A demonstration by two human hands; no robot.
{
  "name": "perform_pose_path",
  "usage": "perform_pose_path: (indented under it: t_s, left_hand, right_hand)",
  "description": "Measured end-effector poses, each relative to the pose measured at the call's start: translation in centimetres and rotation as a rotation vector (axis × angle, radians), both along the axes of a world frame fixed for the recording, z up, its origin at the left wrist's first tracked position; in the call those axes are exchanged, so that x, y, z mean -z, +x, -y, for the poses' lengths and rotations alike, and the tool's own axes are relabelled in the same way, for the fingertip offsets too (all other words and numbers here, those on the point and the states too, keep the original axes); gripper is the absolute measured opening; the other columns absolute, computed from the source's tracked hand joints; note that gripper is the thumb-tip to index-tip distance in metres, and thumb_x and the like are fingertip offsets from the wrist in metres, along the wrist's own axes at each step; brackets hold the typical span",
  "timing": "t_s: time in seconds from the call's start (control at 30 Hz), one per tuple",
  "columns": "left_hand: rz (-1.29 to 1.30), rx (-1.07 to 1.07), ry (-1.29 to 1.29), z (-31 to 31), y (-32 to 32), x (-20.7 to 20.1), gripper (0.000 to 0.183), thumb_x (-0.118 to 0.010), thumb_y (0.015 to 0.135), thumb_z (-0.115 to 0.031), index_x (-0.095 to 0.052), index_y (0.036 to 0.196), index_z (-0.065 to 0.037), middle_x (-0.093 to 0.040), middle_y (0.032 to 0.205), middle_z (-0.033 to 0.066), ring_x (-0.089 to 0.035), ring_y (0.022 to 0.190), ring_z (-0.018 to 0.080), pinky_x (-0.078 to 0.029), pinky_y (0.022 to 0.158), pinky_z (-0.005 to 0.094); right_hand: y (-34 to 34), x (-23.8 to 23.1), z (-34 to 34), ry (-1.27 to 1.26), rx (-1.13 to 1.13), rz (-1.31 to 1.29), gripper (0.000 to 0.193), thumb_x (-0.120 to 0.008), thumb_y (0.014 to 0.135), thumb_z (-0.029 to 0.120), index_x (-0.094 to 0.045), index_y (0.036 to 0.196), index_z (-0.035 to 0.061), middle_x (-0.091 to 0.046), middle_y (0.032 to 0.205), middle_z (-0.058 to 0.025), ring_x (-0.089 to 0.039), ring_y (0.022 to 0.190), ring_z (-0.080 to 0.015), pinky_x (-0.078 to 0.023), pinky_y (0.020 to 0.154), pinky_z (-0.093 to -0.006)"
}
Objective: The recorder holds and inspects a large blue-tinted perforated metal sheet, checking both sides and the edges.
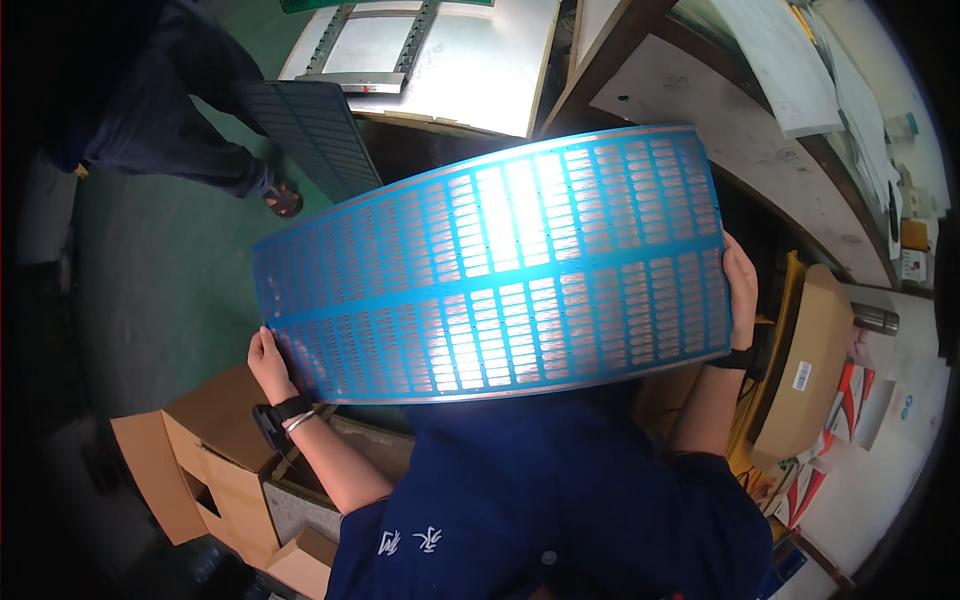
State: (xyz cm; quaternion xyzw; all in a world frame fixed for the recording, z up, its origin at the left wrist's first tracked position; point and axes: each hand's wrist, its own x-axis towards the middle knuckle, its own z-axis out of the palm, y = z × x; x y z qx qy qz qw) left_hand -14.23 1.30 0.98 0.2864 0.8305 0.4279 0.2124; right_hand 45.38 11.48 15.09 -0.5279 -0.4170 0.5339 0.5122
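Note:
A wide, thin blue circuit board panel (pixel 400 305) is held up in front of my body, with rows of small coppery rectangles in two bands. Light glares off its upper middle. My left hand (pixel 268 360) is closed on its left edge, low down, and my right hand (pixel 740 285) grips the right edge, with most of those fingers hidden behind it. The panel's left end sits lower than its right, and its lower edge is close to my dark blue shirt (pixel 540 490). Each wrist wears a dark band.
Beyond the panel, a dark gridded panel (pixel 310 130) leans by a pale worktable (pixel 480 60) bearing a metal frame (pixel 365 80). Another person's leg (pixel 180 140) shows at far left. Cardboard boxes (pixel 225 490) lie lower left; a brown carton (pixel 805 370) and a metal flask (pixel 875 318) are at right.

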Motion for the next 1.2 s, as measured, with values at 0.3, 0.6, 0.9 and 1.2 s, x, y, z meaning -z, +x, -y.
perform_pose_path:
  t_s: [0.3,0.6,0.9,1.2]
  left_hand:
    - [0.042,-0.017,-0.028,0.4,-0.2,1.1,0.030,-0.050,0.092,-0.023,-0.062,0.091,0.005,-0.057,0.077,-0.0008,-0.046,0.071,0.0074,-0.039,0.066,0.0241]
    - [0.155,-0.027,-0.027,0.9,-0.4,3.3,0.028,-0.052,0.092,-0.022,-0.062,0.091,0.004,-0.059,0.080,-0.0005,-0.048,0.073,0.0072,-0.040,0.068,0.0230]
    - [0.167,-0.030,-0.090,1.6,-0.8,4.5,0.034,-0.052,0.092,-0.026,-0.058,0.103,0.006,-0.060,0.089,0.0046,-0.053,0.078,0.0112,-0.045,0.071,0.0251]
    - [0.211,-0.079,-0.059,2.5,-1.8,6.2,0.031,-0.051,0.092,-0.025,-0.058,0.100,0.004,-0.060,0.088,0.0033,-0.053,0.075,0.0111,-0.045,0.068,0.0241]
  right_hand:
    - [-0.7,-0.7,0.0,0.000,0.011,0.000,0.045,-0.045,0.094,0.027,-0.046,0.122,-0.0078,-0.058,0.110,-0.0135,-0.057,0.096,-0.0163,-0.044,0.086,-0.0260]
    - [-0.8,-1.1,0.3,0.000,-0.006,-0.021,0.046,-0.042,0.095,0.032,-0.049,0.120,-0.0067,-0.060,0.102,-0.0093,-0.058,0.089,-0.0117,-0.046,0.080,-0.0224]
    - [-1.7,-2.1,0.5,-0.013,0.010,0.017,0.052,-0.038,0.095,0.038,-0.049,0.119,-0.0065,-0.061,0.095,-0.0086,-0.059,0.082,-0.0106,-0.047,0.073,-0.0209]
    - [-1.7,-2.5,0.8,0.009,-0.045,0.055,0.054,-0.039,0.095,0.040,-0.048,0.121,-0.0067,-0.060,0.100,-0.0099,-0.058,0.088,-0.0126,-0.046,0.077,-0.0237]
